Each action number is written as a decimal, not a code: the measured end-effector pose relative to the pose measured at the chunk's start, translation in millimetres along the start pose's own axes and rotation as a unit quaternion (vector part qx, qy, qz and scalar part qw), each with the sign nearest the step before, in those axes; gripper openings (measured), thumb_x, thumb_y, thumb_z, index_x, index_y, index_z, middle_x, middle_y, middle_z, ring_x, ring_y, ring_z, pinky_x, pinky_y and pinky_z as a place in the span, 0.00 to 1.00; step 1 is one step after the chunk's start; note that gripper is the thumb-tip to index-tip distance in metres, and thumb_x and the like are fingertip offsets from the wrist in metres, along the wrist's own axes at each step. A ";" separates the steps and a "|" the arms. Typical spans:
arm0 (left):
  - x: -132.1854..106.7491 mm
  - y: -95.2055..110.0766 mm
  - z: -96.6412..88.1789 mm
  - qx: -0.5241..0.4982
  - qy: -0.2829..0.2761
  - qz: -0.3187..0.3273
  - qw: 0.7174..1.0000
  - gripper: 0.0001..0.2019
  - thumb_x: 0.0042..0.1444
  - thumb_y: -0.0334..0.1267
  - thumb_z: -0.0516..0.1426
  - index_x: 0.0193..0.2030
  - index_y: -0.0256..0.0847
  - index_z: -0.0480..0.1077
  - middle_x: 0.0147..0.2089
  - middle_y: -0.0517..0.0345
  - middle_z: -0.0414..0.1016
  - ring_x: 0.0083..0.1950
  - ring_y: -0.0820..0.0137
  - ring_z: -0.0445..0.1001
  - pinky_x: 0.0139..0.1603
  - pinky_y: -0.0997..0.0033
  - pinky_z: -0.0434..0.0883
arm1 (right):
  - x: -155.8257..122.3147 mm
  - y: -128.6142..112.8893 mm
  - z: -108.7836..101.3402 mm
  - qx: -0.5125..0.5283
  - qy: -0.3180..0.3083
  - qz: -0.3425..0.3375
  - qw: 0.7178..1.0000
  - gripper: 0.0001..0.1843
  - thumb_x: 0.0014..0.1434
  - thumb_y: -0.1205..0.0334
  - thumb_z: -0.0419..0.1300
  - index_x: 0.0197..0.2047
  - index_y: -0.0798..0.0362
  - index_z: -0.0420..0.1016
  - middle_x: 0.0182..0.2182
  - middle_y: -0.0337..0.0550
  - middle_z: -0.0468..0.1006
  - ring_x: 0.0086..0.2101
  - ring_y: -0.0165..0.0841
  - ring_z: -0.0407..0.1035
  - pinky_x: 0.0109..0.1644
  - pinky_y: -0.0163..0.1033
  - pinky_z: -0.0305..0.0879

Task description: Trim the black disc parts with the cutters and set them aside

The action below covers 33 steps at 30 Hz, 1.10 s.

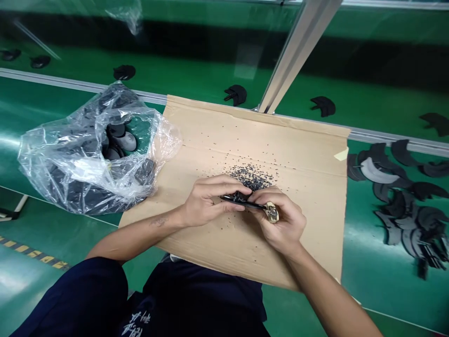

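Both my hands work over a sheet of brown cardboard (pixel 298 154) on a green bench. My left hand (pixel 206 199) is closed round a small black plastic part (pixel 238 197), pinching it by its edge. My right hand (pixel 282 220) is closed on a small trimming tool with a taped, pale handle (pixel 271 212); its thin dark blade lies against the part. A scatter of tiny black shavings (pixel 250 178) sits on the cardboard just beyond my fingers.
A crumpled clear plastic bag (pixel 70 159) of black parts lies at the left. A heap of black curved parts (pixel 403 196) spreads at the right. Single black parts (pixel 236 93) lie on the green conveyor beyond a metal rail (pixel 386 135). A slanted aluminium post (pixel 298 51) rises behind.
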State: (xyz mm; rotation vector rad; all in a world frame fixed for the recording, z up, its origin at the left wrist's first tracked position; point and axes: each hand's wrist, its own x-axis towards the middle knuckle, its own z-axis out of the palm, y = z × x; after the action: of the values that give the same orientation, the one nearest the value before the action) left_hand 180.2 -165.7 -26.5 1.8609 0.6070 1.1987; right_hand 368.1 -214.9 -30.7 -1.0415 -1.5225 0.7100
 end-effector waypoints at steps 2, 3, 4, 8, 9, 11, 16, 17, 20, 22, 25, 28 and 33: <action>-0.1 0.9 -1.3 0.022 -0.002 0.012 1.000 0.13 0.63 0.41 0.63 0.50 0.38 0.79 0.44 0.50 0.82 0.45 0.71 0.80 0.47 0.71 0.79 | -1.0 0.8 1.0 -0.010 0.004 0.004 1.000 0.06 0.59 0.67 0.66 0.38 0.47 0.73 0.34 0.43 0.82 0.34 0.36 0.77 0.39 0.45 0.73; -0.2 1.3 -2.2 0.031 -0.003 0.014 0.999 0.12 0.63 0.41 0.63 0.50 0.38 0.79 0.44 0.50 0.82 0.45 0.71 0.80 0.48 0.71 0.79 | -1.6 1.2 1.4 -0.015 0.005 0.006 1.000 0.06 0.59 0.67 0.66 0.38 0.47 0.73 0.34 0.44 0.82 0.34 0.37 0.77 0.39 0.45 0.74; -0.3 1.6 -3.0 0.039 -0.003 0.014 0.999 0.12 0.63 0.41 0.63 0.50 0.39 0.79 0.43 0.51 0.82 0.45 0.71 0.81 0.47 0.71 0.80 | -2.1 1.5 1.9 -0.020 0.003 0.007 1.000 0.06 0.59 0.66 0.66 0.38 0.47 0.74 0.34 0.44 0.82 0.34 0.37 0.77 0.39 0.45 0.74; -0.5 2.7 -5.6 0.059 0.003 0.013 0.998 0.11 0.59 0.40 0.66 0.46 0.40 0.80 0.40 0.53 0.83 0.41 0.71 0.81 0.44 0.73 0.80 | -3.6 2.3 3.3 -0.018 -0.007 0.019 1.000 0.06 0.60 0.66 0.65 0.39 0.47 0.74 0.34 0.44 0.82 0.34 0.36 0.76 0.37 0.44 0.74; -0.5 3.0 -6.0 0.059 0.001 0.013 0.998 0.10 0.59 0.40 0.66 0.46 0.39 0.80 0.41 0.52 0.83 0.42 0.71 0.81 0.45 0.73 0.80 | -3.7 2.4 3.4 -0.016 -0.008 0.019 1.000 0.06 0.60 0.66 0.65 0.39 0.47 0.74 0.34 0.44 0.82 0.34 0.36 0.76 0.37 0.43 0.74; -0.4 3.7 -6.5 0.055 -0.007 0.013 0.998 0.10 0.61 0.39 0.64 0.47 0.38 0.79 0.42 0.51 0.83 0.43 0.71 0.81 0.46 0.73 0.80 | -3.7 2.6 3.7 -0.012 -0.006 0.012 1.000 0.07 0.59 0.67 0.66 0.39 0.47 0.74 0.35 0.43 0.82 0.34 0.36 0.76 0.38 0.43 0.73; -0.2 6.4 -7.3 0.069 0.003 0.020 0.997 0.09 0.58 0.37 0.67 0.45 0.41 0.80 0.38 0.55 0.83 0.40 0.72 0.81 0.43 0.74 0.80 | -3.9 2.4 5.9 0.008 -0.007 0.018 1.000 0.06 0.60 0.67 0.66 0.39 0.47 0.74 0.34 0.43 0.81 0.34 0.35 0.76 0.37 0.42 0.72; -0.2 6.6 -7.5 0.076 0.000 0.021 0.997 0.09 0.58 0.37 0.67 0.46 0.41 0.80 0.39 0.56 0.83 0.40 0.72 0.81 0.43 0.74 0.80 | -4.0 2.0 6.7 0.011 -0.007 0.024 1.000 0.05 0.60 0.66 0.66 0.39 0.47 0.74 0.34 0.43 0.81 0.34 0.35 0.75 0.37 0.42 0.72; 0.0 5.6 -7.6 0.074 -0.022 0.018 0.997 0.11 0.62 0.41 0.63 0.50 0.41 0.79 0.41 0.53 0.82 0.43 0.71 0.81 0.46 0.72 0.79 | -3.4 0.0 8.2 0.028 0.001 0.051 0.998 0.05 0.60 0.61 0.67 0.37 0.47 0.74 0.33 0.42 0.81 0.33 0.35 0.75 0.38 0.42 0.72; 0.1 4.0 -7.5 0.048 -0.048 0.012 0.998 0.16 0.64 0.46 0.61 0.54 0.41 0.77 0.45 0.50 0.81 0.48 0.69 0.80 0.50 0.69 0.79 | -1.5 -1.5 7.2 0.045 0.009 0.075 0.996 0.07 0.60 0.58 0.68 0.37 0.47 0.74 0.33 0.41 0.80 0.34 0.34 0.75 0.38 0.41 0.73; 0.1 1.8 -7.9 0.025 -0.066 0.000 0.997 0.17 0.65 0.44 0.60 0.59 0.43 0.74 0.49 0.50 0.81 0.52 0.68 0.79 0.53 0.65 0.78 | 3.9 -2.2 -0.4 0.039 -0.018 0.101 0.994 0.10 0.60 0.53 0.68 0.37 0.48 0.74 0.34 0.41 0.81 0.35 0.35 0.76 0.40 0.41 0.74; 0.1 0.2 -10.0 0.049 -0.046 -0.006 0.998 0.16 0.64 0.36 0.62 0.58 0.43 0.74 0.47 0.52 0.82 0.48 0.70 0.80 0.50 0.69 0.78 | 11.3 -0.2 -15.1 -0.027 -0.063 0.096 0.993 0.10 0.61 0.54 0.66 0.41 0.49 0.75 0.37 0.44 0.81 0.37 0.36 0.77 0.41 0.43 0.74; 1.4 -2.3 -13.2 0.070 -0.057 0.004 0.996 0.14 0.59 0.33 0.66 0.52 0.38 0.77 0.43 0.52 0.82 0.44 0.72 0.80 0.46 0.72 0.78 | 18.9 4.5 -34.1 -0.215 -0.102 -0.036 0.971 0.08 0.62 0.66 0.63 0.45 0.51 0.75 0.39 0.48 0.82 0.40 0.38 0.77 0.44 0.44 0.73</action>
State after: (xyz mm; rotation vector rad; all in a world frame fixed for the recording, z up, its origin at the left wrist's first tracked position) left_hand 169.0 -158.4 -24.9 2.0352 0.6354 1.0706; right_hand 402.1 -199.4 -19.0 -1.2520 -1.9378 0.4533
